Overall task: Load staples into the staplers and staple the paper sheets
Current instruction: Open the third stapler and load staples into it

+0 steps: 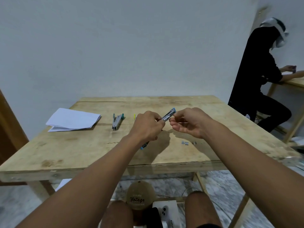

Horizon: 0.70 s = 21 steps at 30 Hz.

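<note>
From my head camera, looking down, I see a rough, pale wooden table (92,150) with visible plank seams filling the middle of the frame, set against a plain grey-white wall.

At centre frame my left hand (146,125) is closed around a blue and grey metal stapler (168,115), lifted clear of the table; its hinged top is swung open and points up and right, and its blue tail end pokes out below my palm. My right hand (189,123) sits just beside the stapler's open tip, thumb and forefinger pinched together near it. Whether they grip a strip of staples I cannot tell; the detail is too small.

Left of centre, a second stapler (117,121), grey metal with teal trim, lies flat on the table. In the left part of the frame sits a loose stack of white paper sheets (72,120), edges slightly fanned. Lower right of my hands, small silvery staple strips (185,143) lie scattered on the wood.

At the bottom edge, a brown cap (139,197) rests between my bare knees. In the upper right, another person (256,76) in black sits at another table.
</note>
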Each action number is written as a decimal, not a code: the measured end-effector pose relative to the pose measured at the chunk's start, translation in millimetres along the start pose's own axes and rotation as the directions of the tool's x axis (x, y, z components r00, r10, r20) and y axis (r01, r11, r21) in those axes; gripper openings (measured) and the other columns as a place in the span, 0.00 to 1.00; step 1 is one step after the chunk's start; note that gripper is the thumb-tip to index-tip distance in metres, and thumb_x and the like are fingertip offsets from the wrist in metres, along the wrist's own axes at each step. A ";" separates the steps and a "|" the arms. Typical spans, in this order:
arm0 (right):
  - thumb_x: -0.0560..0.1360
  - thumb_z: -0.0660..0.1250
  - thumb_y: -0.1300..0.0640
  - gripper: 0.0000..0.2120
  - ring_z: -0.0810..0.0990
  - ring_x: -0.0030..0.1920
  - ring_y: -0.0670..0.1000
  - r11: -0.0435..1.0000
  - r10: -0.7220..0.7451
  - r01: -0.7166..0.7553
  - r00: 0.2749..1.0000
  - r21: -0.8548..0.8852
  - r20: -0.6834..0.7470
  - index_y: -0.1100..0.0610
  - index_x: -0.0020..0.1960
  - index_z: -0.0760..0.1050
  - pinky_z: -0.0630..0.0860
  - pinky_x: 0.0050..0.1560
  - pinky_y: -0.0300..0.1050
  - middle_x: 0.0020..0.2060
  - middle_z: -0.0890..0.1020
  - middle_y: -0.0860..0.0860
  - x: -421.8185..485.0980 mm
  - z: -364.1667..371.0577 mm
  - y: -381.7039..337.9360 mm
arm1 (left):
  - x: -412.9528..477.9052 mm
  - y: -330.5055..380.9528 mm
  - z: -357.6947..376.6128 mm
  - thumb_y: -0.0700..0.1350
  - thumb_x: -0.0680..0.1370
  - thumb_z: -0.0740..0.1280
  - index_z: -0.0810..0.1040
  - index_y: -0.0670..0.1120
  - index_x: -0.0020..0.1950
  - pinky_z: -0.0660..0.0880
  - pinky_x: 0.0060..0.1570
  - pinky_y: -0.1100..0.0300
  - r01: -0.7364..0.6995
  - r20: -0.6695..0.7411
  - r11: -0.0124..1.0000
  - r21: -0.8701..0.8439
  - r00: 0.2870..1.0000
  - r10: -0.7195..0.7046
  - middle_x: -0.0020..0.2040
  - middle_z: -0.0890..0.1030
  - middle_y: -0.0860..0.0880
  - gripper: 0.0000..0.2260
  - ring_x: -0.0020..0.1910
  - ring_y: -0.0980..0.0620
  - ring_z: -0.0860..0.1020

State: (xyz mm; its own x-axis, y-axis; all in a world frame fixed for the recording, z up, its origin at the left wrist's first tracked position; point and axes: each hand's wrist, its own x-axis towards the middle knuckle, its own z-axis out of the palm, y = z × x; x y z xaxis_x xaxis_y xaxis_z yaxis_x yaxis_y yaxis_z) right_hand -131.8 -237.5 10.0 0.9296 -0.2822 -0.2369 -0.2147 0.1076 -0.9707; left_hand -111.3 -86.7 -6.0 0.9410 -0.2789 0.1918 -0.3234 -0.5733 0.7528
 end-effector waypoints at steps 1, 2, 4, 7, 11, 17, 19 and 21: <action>0.76 0.63 0.68 0.04 0.80 0.34 0.52 0.999 -0.032 0.032 0.999 -0.022 -0.020 0.66 0.49 0.76 0.81 0.41 0.45 0.38 0.81 0.59 -0.3 0.9 1.2 | -0.3 -0.3 -0.1 0.43 0.77 0.64 0.83 0.44 0.44 0.78 0.26 0.62 0.021 0.021 0.999 -0.025 1.000 -0.021 0.36 0.84 0.43 0.08 0.24 0.50 0.79; 0.75 0.65 0.68 0.05 0.80 0.33 0.51 0.995 -0.084 0.081 0.995 -0.050 -0.050 0.64 0.50 0.76 0.81 0.39 0.44 0.38 0.80 0.59 -0.9 1.8 2.8 | -0.4 -0.9 -0.2 0.43 0.76 0.65 0.83 0.43 0.44 0.75 0.24 0.64 0.050 0.046 0.997 -0.064 0.998 -0.047 0.36 0.84 0.43 0.08 0.23 0.51 0.77; 0.73 0.69 0.68 0.09 0.79 0.32 0.51 0.961 -0.238 0.216 0.965 -0.175 -0.114 0.61 0.51 0.74 0.79 0.35 0.44 0.37 0.80 0.59 0.3 2.6 7.3 | -0.2 -1.4 -0.3 0.42 0.76 0.66 0.83 0.41 0.45 0.72 0.23 0.66 0.128 0.100 0.978 -0.163 0.989 -0.112 0.36 0.83 0.42 0.07 0.23 0.52 0.76; 0.70 0.72 0.65 0.06 0.80 0.33 0.50 0.786 -0.434 0.362 0.900 -0.501 -0.031 0.56 0.41 0.80 0.78 0.37 0.46 0.35 0.83 0.55 -0.1 3.6 11.0 | 0.3 -0.6 -2.5 0.39 0.75 0.68 0.83 0.36 0.47 0.70 0.22 0.66 0.230 0.164 0.929 -0.289 0.968 -0.189 0.35 0.82 0.41 0.07 0.24 0.51 0.74; 0.70 0.72 0.61 0.05 0.80 0.39 0.49 0.585 -0.542 0.415 0.839 -0.697 0.045 0.52 0.42 0.85 0.74 0.40 0.41 0.36 0.84 0.50 -2.3 6.1 11.9 | 0.5 -1.8 -5.2 0.37 0.75 0.67 0.81 0.33 0.50 0.71 0.24 0.65 0.309 0.225 0.885 -0.348 0.944 -0.241 0.36 0.82 0.40 0.08 0.25 0.51 0.74; 0.71 0.70 0.60 0.06 0.79 0.40 0.47 0.512 -0.527 0.454 0.837 -0.730 0.151 0.52 0.43 0.85 0.71 0.37 0.38 0.39 0.85 0.49 -6.2 9.7 11.2 | -0.8 -1.0 -8.9 0.38 0.76 0.62 0.78 0.34 0.48 0.70 0.23 0.65 0.349 0.263 0.851 -0.392 0.929 -0.260 0.38 0.83 0.39 0.08 0.25 0.52 0.75; 0.71 0.70 0.60 0.07 0.79 0.40 0.47 0.519 -0.521 0.453 0.840 -0.725 0.152 0.51 0.43 0.85 0.71 0.36 0.36 0.38 0.85 0.49 -7.0 9.3 10.0 | -0.3 -2.2 -10.1 0.37 0.76 0.61 0.78 0.34 0.49 0.70 0.23 0.65 0.355 0.272 0.851 -0.388 0.926 -0.262 0.38 0.83 0.38 0.09 0.25 0.52 0.75; 0.71 0.68 0.61 0.09 0.80 0.41 0.47 0.509 -0.517 0.454 0.841 -0.731 0.163 0.50 0.42 0.85 0.71 0.37 0.36 0.39 0.85 0.49 -7.3 10.1 9.7 | 0.8 -3.8 -10.8 0.37 0.76 0.61 0.78 0.33 0.50 0.70 0.23 0.65 0.363 0.286 0.845 -0.393 0.921 -0.263 0.39 0.83 0.37 0.10 0.25 0.51 0.75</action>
State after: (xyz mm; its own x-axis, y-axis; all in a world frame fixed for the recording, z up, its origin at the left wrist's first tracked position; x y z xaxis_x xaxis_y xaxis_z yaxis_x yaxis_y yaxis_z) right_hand -137.6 -224.8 2.7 0.9411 -0.1374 0.3089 0.0944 -0.7706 -0.6303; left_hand -108.2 -76.5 -1.9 0.9236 -0.3261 -0.2016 0.1082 -0.2828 0.9531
